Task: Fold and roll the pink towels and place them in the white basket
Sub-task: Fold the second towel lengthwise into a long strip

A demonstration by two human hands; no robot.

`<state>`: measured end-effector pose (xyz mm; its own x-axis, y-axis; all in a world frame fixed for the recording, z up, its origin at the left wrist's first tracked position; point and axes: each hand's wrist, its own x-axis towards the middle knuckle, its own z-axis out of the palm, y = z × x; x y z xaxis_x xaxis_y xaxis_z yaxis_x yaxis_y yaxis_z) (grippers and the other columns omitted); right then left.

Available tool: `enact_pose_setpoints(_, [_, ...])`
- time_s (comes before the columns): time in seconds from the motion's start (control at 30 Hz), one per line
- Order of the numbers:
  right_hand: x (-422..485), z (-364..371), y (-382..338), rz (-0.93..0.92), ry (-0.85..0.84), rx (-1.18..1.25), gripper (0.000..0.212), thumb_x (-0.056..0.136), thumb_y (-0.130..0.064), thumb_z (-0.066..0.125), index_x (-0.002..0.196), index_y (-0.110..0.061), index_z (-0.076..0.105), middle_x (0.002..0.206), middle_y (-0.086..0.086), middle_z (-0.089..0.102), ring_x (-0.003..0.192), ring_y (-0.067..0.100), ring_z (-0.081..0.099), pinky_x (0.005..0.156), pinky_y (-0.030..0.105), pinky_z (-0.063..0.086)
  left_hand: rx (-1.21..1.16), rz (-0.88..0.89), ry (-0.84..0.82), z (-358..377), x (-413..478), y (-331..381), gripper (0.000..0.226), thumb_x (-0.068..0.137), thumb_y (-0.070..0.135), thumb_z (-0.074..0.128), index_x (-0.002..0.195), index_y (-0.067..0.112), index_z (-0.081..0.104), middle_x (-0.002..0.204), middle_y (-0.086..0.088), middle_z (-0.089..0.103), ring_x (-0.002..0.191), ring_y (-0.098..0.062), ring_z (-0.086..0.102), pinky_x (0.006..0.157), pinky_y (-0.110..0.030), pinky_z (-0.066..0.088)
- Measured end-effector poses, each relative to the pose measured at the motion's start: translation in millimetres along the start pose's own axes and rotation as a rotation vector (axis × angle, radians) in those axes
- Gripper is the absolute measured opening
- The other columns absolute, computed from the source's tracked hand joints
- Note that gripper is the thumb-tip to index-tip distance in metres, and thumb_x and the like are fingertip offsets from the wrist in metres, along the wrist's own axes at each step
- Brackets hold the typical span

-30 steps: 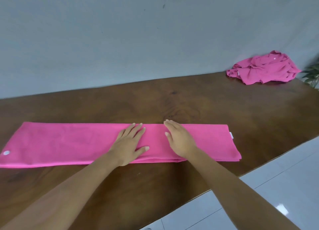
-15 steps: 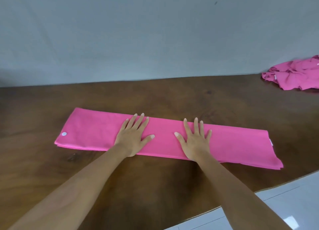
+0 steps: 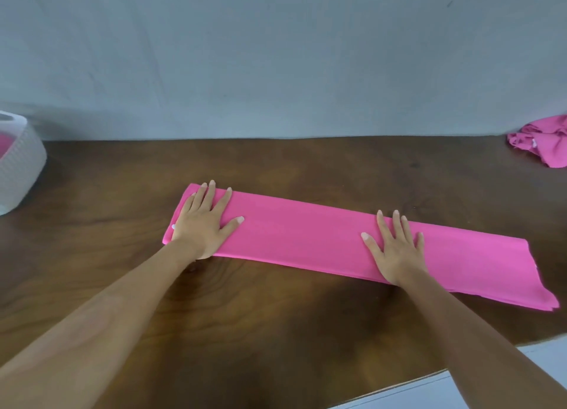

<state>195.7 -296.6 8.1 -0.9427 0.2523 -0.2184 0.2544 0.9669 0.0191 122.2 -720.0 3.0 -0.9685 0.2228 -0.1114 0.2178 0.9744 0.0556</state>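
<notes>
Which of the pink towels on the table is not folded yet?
The crumpled towel at the far right. The folded towel lies as a long flat strip under the left hand and right hand.

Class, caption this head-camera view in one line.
Left hand and right hand press flat on a folded pink towel; white basket far left, crumpled pink pile far right.

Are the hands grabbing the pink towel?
Nothing is gripped. The left hand presses flat on the folded towel at its left end, the right hand nearer its right end.
</notes>
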Motion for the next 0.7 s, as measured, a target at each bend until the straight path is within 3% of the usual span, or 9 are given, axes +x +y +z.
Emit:
enact_pose_setpoints(0.13, [-1,0,-2,-0.013,0.033,0.0,0.088,0.084,-0.078,-0.008,0.159,-0.031,-0.015,0.167,-0.002,-0.019,0.154,0.016,-0.017,0.125,0.05,-0.003,0.031,-0.093,0.014,-3,2,2,0.082,0.086,0.084,-0.006,0.158,0.045,-0.01,0.169,-0.012,-0.007,0.154,-0.039,-0.01,0.123,-0.061,0.002])
enact_pose_setpoints(0.27, [1,1,-2,-0.019,0.042,0.021,0.087,0.088,-0.076,-0.005,0.159,-0.028,-0.014,0.167,-0.004,-0.019,0.154,0.014,-0.016,0.126,0.049,-0.003,0.021,-0.154,-0.027,-8,5,5,0.081,0.086,0.086,0.0,0.158,0.049,-0.002,0.168,-0.017,-0.004,0.153,-0.044,-0.011,0.118,-0.068,0.001])
enact_pose_setpoints(0.33, [2,2,-2,-0.016,0.042,0.024,0.086,0.088,-0.076,-0.006,0.159,-0.028,-0.014,0.167,-0.004,-0.019,0.154,0.016,-0.016,0.126,0.049,-0.004,0.043,-0.152,0.002,-11,3,19,0.082,0.089,0.082,0.005,0.16,0.042,0.006,0.168,-0.019,0.0,0.153,-0.044,-0.008,0.119,-0.067,-0.001])
enact_pose_setpoints(0.5, [2,1,-3,0.007,0.023,0.045,0.082,0.09,-0.076,-0.004,0.159,-0.033,-0.013,0.168,-0.001,-0.017,0.154,0.031,-0.016,0.125,0.048,-0.005,-0.093,0.104,0.042,-15,-5,109,0.073,0.1,0.067,0.019,0.161,0.028,0.018,0.17,-0.005,0.002,0.156,-0.028,-0.006,0.124,-0.055,0.001])
enact_pose_setpoints(0.7, [5,4,4,0.01,0.043,0.168,0.065,0.103,-0.058,0.003,0.161,-0.031,-0.007,0.169,0.003,-0.012,0.155,0.025,-0.014,0.126,0.043,-0.004,-0.236,0.209,0.0,-7,-6,227,0.064,0.106,0.05,0.029,0.162,0.023,0.015,0.17,0.0,0.004,0.157,-0.02,-0.003,0.127,-0.044,0.004])
